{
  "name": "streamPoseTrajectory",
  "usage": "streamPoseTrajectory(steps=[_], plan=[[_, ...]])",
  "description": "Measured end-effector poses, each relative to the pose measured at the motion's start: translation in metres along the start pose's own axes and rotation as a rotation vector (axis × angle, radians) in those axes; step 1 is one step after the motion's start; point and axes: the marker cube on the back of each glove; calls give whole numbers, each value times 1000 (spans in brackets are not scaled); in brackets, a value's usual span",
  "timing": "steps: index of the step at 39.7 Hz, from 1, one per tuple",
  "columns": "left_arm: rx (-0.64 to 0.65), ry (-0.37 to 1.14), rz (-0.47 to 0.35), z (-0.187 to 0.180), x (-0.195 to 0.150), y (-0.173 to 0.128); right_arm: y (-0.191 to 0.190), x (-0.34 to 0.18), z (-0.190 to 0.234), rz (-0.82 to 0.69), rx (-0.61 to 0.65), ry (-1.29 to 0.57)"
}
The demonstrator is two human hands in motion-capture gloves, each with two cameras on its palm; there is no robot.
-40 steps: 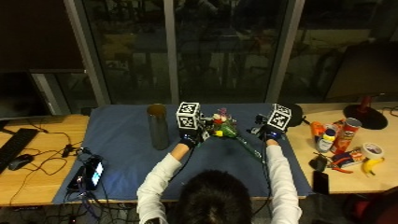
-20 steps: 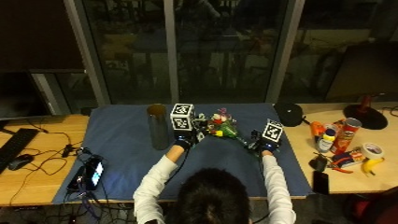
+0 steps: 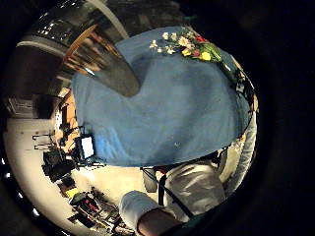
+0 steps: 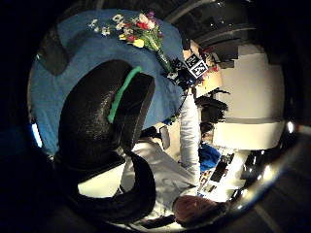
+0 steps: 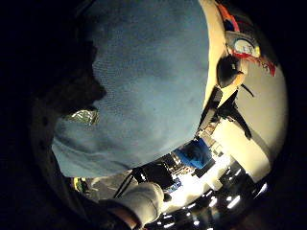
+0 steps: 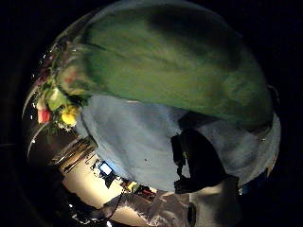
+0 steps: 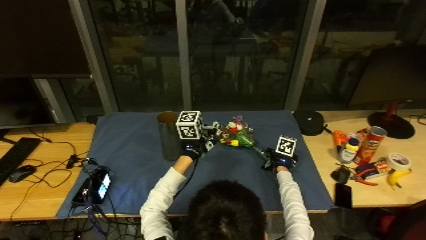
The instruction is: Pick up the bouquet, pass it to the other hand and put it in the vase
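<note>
The bouquet (image 7: pixel 238 136) lay on the blue cloth (image 7: pixel 133 150) near the centre of the outside view, its flower heads toward the upper middle and its green stems running down and right to the right hand (image 7: pixel 279 159); the vase (image 7: pixel 168 135) — a tall dark cylinder — stood upright just left of centre, close beside the left hand (image 7: pixel 193 147).

The right hand sat at the stem end; its thumb-side palm view was filled by the green stem wrap (image 6: pixel 180 71), so the stems were close against that palm, but whether the fingers were curled round them could not be told. The left hand held nothing; its thumb-side view showed its gloved fingers (image 4: pixel 97 126) loosely curled over the cloth, with the blooms (image 4: pixel 136 29) apart from it.

By the look of it the bouquet would be light and soft — the heads fragile, easily crushed or shed, the bundle prone to droop at the flower end; the place to take hold seemed to be the bound stems, low and away from the blooms, leaving bare stem above or below for the left hand to receive it. The vase looked narrow and tall, and might tip if the stems struck its rim off centre.

Bottles and cans (image 7: pixel 363 147) stood at the tabletop's (image 7: pixel 40 190) right edge.
</note>
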Motion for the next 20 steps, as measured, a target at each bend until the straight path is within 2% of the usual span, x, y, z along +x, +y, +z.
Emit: streamPoseTrajectory(steps=[10,20], plan=[[-3,9,-21,0,-5,-3,2,-5,5,-17,-1,66],[-39,-13,-38,6,-9,-1,-2,-12,3,-66,77,76]])
